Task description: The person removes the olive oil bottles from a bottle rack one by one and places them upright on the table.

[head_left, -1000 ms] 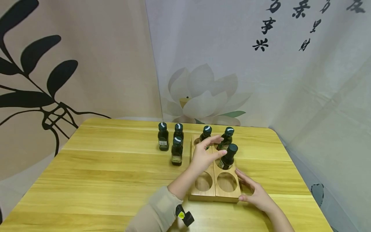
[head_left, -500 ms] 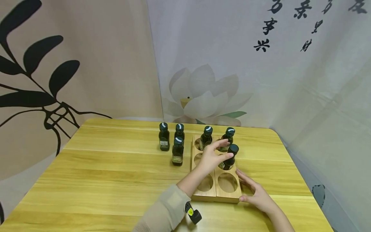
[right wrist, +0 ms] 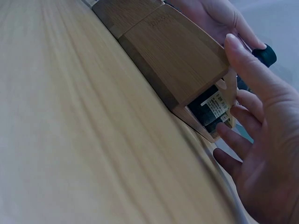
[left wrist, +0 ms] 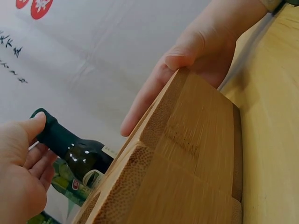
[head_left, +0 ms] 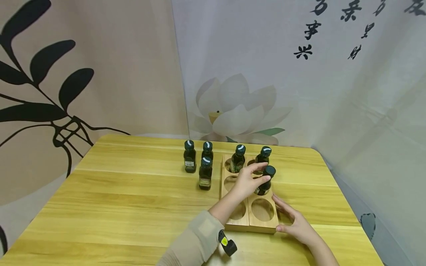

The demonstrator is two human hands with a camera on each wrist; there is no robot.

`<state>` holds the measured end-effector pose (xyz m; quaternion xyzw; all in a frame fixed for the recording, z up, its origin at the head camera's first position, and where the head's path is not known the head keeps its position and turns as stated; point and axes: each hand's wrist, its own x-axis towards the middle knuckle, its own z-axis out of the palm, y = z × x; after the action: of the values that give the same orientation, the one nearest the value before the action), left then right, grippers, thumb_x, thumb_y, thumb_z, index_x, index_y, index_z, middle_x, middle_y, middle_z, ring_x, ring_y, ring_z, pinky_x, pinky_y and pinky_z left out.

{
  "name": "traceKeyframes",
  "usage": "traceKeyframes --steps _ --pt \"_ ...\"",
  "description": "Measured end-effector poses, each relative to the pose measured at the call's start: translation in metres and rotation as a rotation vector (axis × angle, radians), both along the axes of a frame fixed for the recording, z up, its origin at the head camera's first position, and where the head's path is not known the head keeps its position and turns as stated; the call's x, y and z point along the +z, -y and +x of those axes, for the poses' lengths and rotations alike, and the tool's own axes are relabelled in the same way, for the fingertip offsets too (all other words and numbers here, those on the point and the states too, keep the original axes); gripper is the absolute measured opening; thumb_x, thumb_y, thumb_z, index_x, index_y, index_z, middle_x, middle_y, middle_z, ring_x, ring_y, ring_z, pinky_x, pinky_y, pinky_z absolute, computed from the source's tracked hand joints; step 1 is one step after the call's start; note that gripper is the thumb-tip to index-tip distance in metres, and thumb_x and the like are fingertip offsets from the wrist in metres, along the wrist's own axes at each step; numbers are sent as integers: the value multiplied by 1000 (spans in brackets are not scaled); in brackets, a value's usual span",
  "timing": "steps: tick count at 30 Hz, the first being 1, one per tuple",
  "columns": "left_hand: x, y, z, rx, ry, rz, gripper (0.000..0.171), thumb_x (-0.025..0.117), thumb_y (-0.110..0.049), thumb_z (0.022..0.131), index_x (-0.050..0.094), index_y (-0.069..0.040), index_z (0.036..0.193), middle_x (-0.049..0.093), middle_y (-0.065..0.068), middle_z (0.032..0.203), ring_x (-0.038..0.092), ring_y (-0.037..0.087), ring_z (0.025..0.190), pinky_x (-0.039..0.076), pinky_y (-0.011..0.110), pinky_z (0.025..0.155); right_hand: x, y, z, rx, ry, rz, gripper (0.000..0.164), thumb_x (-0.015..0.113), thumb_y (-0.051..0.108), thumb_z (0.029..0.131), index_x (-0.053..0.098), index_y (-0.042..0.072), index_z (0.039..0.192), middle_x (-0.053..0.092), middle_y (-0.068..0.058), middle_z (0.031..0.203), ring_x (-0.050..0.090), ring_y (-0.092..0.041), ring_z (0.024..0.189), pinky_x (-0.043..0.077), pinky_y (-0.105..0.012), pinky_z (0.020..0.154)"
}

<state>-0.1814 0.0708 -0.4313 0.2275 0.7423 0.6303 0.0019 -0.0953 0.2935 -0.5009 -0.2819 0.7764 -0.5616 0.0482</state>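
One dark green glass bottle with round dark cap [head_left: 263, 189]: in middle hole along right edge of pale wooden six-hole rack [head_left: 261, 229]. Left hand [head_left: 247, 182]: thumb and fingers clamped on its cap. Right hand [head_left: 295, 222]: thumb and fingers apart, touching rack's right edge. Two matching bottles [head_left: 237, 163]: rack's far corners. Three loose bottles [head_left: 205, 176]: toward yellow wooden table's [head_left: 116, 207] far edge.

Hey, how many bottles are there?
6: three bottles stand on the table, left of the rack; two sit in its back row, one at middle right. None seems hidden.
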Motion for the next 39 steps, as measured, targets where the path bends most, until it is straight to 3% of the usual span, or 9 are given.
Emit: traceKeyframes --steps 17,30,39 --pt "5 -4 -4 40 -69 3 34 70 -11 87 64 -5 120 65 2 105 58 9 98 49 40 89 -2 -2 0 -5 5 8 84 78 4 77 33 5 149 27 -19 152 42 -11 128 30 -20 103" --pt "30 3 -5 68 -101 66 36 71 -14 87 64 -8 122 66 0 106 60 8 98 50 29 85 -4 -3 -1 1 3 1 84 77 3 78 33 5 149 28 -15 153 39 -12 130 29 -20 104" --pt "46 11 -2 69 -175 99 37 71 -12 87 63 -4 122 64 2 105 60 10 97 51 28 81 -4 -3 -1 2 -3 -5 84 77 1 77 33 3 148 28 -15 153 41 -12 129 28 -20 104"
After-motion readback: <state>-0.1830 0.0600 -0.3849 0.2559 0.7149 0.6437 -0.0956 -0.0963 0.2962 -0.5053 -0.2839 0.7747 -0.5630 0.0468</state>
